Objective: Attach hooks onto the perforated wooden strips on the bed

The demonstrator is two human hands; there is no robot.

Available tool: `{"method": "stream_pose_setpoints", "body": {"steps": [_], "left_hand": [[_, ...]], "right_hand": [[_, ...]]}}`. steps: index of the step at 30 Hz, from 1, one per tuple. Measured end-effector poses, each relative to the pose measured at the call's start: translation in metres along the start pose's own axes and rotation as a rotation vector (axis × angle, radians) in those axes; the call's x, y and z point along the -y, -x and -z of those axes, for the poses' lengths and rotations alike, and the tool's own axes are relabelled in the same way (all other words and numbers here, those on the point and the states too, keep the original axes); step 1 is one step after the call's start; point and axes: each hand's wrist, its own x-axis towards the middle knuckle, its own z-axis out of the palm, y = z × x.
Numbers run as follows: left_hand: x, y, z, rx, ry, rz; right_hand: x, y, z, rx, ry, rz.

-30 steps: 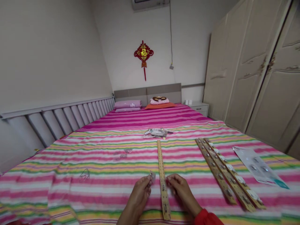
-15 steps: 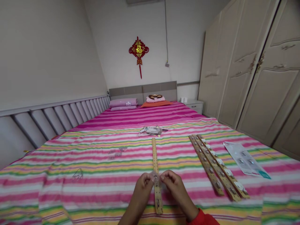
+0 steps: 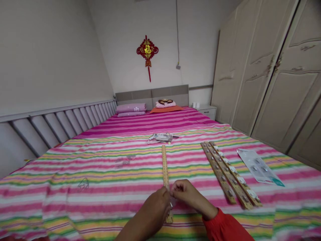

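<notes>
A narrow wooden strip [image 3: 165, 169] with rows of small holes lies lengthwise on the bed in front of me. Over its near part my left hand [image 3: 157, 206] is closed, its back turned up, hiding most of the strip there. My right hand [image 3: 185, 194] pinches with thumb and forefinger just beside it, the fingertips of both almost meeting. Between them shows a small clear plastic piece [image 3: 173, 202], perhaps a little bag, partly covered by the fingers; its contents are too small to tell.
To the right lie several wooden strips [image 3: 219, 172] bearing metal and white fittings, then a clear blister pack [image 3: 259, 167]. Farther up sits a plastic packet [image 3: 162, 137]. Crumpled clear plastic scraps [image 3: 125, 161] and another scrap [image 3: 83, 184] lie left on the striped bedspread [image 3: 105, 204].
My left hand has rolled over and moved toward me, now covering the near part of the strip. My right hand stays pinched beside it. The view has shifted slightly.
</notes>
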Motion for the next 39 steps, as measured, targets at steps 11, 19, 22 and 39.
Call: {"method": "stream_pose_setpoints", "body": {"steps": [11,19,22,39], "left_hand": [[0.011,-0.009,-0.012,-0.149,0.052,-0.034],[0.074,-0.044,-0.048,-0.559,0.805,0.245],[0.089,-0.057,-0.066,-0.591,0.946,0.293],[0.114,-0.114,-0.083,-0.526,1.085,0.634]], "right_hand": [[-0.012,-0.003,0.000,-0.071,-0.051,0.013],[-0.040,-0.036,0.017,-0.238,-0.344,-0.175],[-0.049,-0.050,0.013,-0.246,-0.353,-0.209],[-0.066,-0.078,0.004,-0.295,-0.292,-0.355]]}}
